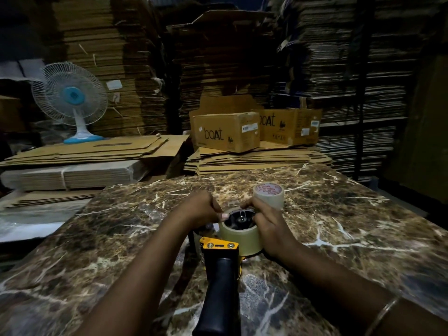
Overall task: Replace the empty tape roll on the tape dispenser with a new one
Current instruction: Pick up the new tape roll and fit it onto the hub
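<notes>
A yellow tape dispenser (219,248) with a black handle lies on the marble table (339,226), handle pointing toward me. A tan tape roll (242,237) sits on its black hub. My left hand (201,208) pinches the roll's far left rim with thumb and fingers. My right hand (269,225) wraps the roll's right side, its fingers on the top rim. A second roll (268,194), whitish with red print on its core, stands on the table just behind my right hand.
Flattened cardboard stacks lie beyond the table's far edge. Two "boat" boxes (226,132) sit on one stack. A white and blue table fan (70,98) stands at the left. Tall piles of cardboard fill the background.
</notes>
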### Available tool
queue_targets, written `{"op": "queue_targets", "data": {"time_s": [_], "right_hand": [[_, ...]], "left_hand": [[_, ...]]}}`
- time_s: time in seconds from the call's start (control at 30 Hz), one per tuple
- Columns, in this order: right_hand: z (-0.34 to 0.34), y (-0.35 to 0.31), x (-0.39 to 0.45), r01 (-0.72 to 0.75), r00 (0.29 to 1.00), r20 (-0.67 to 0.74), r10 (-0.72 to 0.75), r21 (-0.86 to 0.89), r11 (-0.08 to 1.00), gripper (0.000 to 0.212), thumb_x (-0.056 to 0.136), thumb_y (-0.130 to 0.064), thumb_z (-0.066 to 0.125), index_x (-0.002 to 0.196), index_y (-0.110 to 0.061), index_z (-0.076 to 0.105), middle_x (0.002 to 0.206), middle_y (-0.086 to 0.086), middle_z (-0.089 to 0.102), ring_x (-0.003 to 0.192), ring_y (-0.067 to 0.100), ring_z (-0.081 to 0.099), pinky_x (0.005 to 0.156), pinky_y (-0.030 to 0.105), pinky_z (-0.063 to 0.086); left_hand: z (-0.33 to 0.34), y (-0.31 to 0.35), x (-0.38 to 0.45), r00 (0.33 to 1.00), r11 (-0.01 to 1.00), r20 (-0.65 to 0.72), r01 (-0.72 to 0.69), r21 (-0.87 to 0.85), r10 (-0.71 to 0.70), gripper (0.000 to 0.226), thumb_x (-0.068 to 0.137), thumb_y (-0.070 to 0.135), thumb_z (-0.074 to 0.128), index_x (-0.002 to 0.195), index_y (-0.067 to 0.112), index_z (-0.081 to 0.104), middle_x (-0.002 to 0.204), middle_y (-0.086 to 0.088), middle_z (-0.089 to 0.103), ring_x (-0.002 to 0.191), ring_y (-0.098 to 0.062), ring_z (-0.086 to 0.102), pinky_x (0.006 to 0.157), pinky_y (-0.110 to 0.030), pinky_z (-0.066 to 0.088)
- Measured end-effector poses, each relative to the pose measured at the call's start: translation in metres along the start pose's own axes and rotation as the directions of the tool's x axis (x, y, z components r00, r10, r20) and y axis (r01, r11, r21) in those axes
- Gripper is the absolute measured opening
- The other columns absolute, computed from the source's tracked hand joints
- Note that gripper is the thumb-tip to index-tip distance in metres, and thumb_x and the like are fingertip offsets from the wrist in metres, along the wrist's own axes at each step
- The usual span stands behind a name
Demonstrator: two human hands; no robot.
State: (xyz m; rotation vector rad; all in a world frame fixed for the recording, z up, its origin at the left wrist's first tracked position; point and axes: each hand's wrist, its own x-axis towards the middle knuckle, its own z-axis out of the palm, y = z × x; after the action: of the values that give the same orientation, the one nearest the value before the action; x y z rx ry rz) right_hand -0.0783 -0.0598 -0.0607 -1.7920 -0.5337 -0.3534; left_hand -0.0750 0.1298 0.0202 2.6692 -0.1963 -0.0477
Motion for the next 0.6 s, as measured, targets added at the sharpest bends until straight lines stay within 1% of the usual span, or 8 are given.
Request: {"op": "queue_targets", "data": {"time_s": [0.13, 0.23, 0.33, 0.37, 0.4, 0.43, 0.47, 0.6], "right_hand": [[-0.002, 0.004, -0.002, -0.079, 0.996, 0.04, 0.079, 0.001, 0.997, 0.024, 0.089, -0.035, 0.039, 0.093, -0.025, 0.06, 0.095, 0.003, 0.068, 0.093, 0.029, 0.062, 0.076, 0.05, 0.051], [-0.006, 0.009, -0.007, -0.199, 0.974, 0.102, 0.202, -0.035, 0.979, 0.053, 0.094, -0.071, 0.032, 0.119, -0.033, 0.059, 0.126, -0.001, 0.067, 0.12, 0.023, 0.06, 0.099, 0.057, 0.049], [-0.012, 0.002, -0.012, -0.163, 0.978, 0.117, 0.175, -0.106, 0.981, 0.045, 0.095, -0.064, 0.029, 0.112, -0.032, 0.056, 0.112, -0.005, 0.07, 0.107, 0.021, 0.065, 0.09, 0.056, 0.053], [-0.012, 0.0, -0.013, -0.142, 0.982, 0.106, 0.157, -0.139, 0.98, 0.042, 0.095, -0.061, 0.028, 0.11, -0.032, 0.055, 0.107, -0.006, 0.07, 0.101, 0.019, 0.066, 0.086, 0.055, 0.055], [-0.012, -0.004, -0.015, -0.118, 0.987, 0.089, 0.136, -0.181, 0.976, 0.042, 0.095, -0.06, 0.026, 0.11, -0.033, 0.054, 0.105, -0.006, 0.07, 0.098, 0.018, 0.066, 0.083, 0.054, 0.055], [-0.012, -0.006, -0.016, -0.092, 0.991, 0.074, 0.111, -0.227, 0.97, 0.042, 0.095, -0.059, 0.023, 0.109, -0.032, 0.052, 0.103, -0.007, 0.07, 0.095, 0.016, 0.066, 0.081, 0.052, 0.055], [-0.011, -0.006, -0.016, -0.061, 0.995, 0.062, 0.082, -0.277, 0.959, 0.042, 0.095, -0.058, 0.021, 0.108, -0.031, 0.051, 0.101, -0.007, 0.07, 0.092, 0.015, 0.065, 0.079, 0.05, 0.055], [-0.01, -0.011, -0.018, 0.016, 1.0, 0.021, -0.007, -0.446, 0.895, 0.034, 0.098, -0.046, 0.02, 0.104, -0.027, 0.047, 0.097, -0.007, 0.068, 0.087, 0.014, 0.061, 0.078, 0.041, 0.045]], "left_hand": [[0.001, -0.003, 0.001, 1.0, 1.0, -0.006, -0.004, -0.012, 0.004, 0.027, 0.084, 0.032, 0.072, 0.094, 0.009, 0.079, 0.107, -0.009, 0.076, 0.093, -0.023, 0.07, 0.078, -0.032, 0.053], [0.002, -0.007, -0.002, 1.0, 0.995, -0.005, -0.029, -0.092, 0.029, 0.033, 0.088, 0.033, 0.067, 0.082, 0.002, 0.075, 0.109, -0.012, 0.074, 0.088, -0.025, 0.069, 0.082, -0.036, 0.054], [-0.003, -0.008, -0.012, 0.998, 0.965, -0.009, -0.065, -0.254, 0.064, 0.032, 0.096, 0.028, 0.056, 0.095, 0.003, 0.075, 0.103, -0.012, 0.07, 0.095, -0.013, 0.062, 0.082, -0.039, 0.051], [-0.004, -0.01, -0.016, 0.997, 0.94, -0.006, -0.076, -0.333, 0.078, 0.031, 0.098, 0.026, 0.052, 0.1, 0.006, 0.075, 0.1, -0.002, 0.034, 0.091, -0.008, 0.057, 0.07, -0.032, 0.046], [-0.006, -0.013, -0.021, 0.996, 0.906, -0.013, -0.083, -0.415, 0.085, 0.03, 0.099, 0.025, 0.05, 0.102, 0.008, 0.075, 0.063, 0.01, 0.045, 0.063, -0.011, 0.056, 0.062, -0.029, 0.04], [-0.006, -0.017, -0.026, 0.996, 0.872, -0.039, -0.084, -0.482, 0.074, 0.029, 0.099, 0.025, 0.049, 0.104, 0.01, 0.074, 0.07, 0.007, 0.049, 0.06, -0.017, 0.038, 0.059, -0.025, 0.039], [-0.004, -0.022, -0.03, 0.995, 0.845, -0.088, -0.093, -0.527, 0.055, 0.028, 0.099, 0.024, 0.05, 0.105, 0.011, 0.074, 0.081, -0.002, 0.068, 0.072, -0.015, 0.06, 0.061, -0.02, 0.043], [0.003, -0.041, -0.048, 0.922, 0.775, -0.388, -0.239, -0.585, -0.009, 0.022, 0.095, 0.01, 0.054, 0.095, 0.012, 0.076, 0.093, 0.003, 0.074, 0.082, 0.002, 0.066, 0.072, -0.022, 0.044]]}}
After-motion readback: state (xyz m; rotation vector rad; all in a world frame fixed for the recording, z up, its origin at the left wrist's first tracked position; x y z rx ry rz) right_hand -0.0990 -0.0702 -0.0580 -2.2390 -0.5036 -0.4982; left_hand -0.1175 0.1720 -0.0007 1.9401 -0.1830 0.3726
